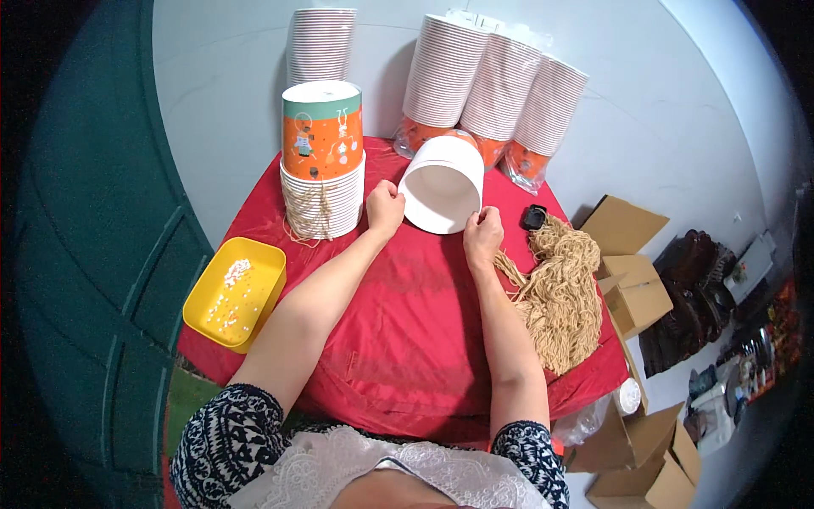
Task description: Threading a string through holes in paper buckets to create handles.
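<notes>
Head view: both hands hold a white paper bucket (441,185) tipped on its side above a red cloth (407,314), its open mouth turned toward the person. Left hand (386,208) is curled shut on the bucket's left rim, thumb and fingers pinching the edge. Right hand (483,236) pinches the rim at the bucket's lower right, fingers bent tight on it.

Left of the bucket stands a stack of cups (322,199), white ribbed rims below and an orange printed cup with a teal band on top; some tan cord (309,212) hangs across the front of the stack. Farther left of the bucket, at the cloth's edge, lies a yellow tray (254,318) with small white bits in it. Right of the bucket, just beside the right hand, lies a heap of tan twine (560,293), with a small black object (532,217) at its upper end. Behind the bucket, against the wall, lean four tall stacks of cups (496,85), three of them in clear bags. Far right of the bucket, off the cloth, open cardboard boxes (632,280) sit on the floor.
</notes>
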The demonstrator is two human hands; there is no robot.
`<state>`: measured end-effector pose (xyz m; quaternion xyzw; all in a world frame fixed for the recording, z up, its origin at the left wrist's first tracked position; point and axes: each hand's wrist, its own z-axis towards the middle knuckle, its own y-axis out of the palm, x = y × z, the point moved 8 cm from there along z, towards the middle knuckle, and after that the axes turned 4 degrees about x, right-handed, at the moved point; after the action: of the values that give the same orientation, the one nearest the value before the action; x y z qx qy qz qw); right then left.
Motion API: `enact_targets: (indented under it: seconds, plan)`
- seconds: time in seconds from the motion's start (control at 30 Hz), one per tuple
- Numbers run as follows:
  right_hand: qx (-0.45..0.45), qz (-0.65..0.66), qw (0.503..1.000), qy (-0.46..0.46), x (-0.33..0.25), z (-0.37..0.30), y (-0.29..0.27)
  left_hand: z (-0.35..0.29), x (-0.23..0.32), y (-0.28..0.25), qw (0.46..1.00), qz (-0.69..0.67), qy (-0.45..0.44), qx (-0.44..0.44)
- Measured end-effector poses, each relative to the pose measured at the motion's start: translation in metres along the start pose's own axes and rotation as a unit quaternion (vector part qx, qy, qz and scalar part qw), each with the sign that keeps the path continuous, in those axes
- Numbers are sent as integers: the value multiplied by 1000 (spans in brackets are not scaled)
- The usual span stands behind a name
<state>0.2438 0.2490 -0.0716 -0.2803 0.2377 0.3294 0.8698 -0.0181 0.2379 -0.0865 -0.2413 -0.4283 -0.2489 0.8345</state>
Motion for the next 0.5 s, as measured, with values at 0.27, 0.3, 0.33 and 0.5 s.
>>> enact_targets:
  seconds: [0.27,0.3,0.33,0.5]
  plan:
    - [-38,2,998,-58,-16,-16,-13,-18,21,-11,998,-19,61,-15]
    - [-40,2,998,-56,-19,-19,-18,-22,25,-16,996,-29,78,-18]
    - [-46,43,997,-44,-22,-22,-23,-26,29,-21,995,-39,95,-21]
    - [-97,185,978,19,-16,-34,-52,-53,81,-54,992,-67,79,-67]
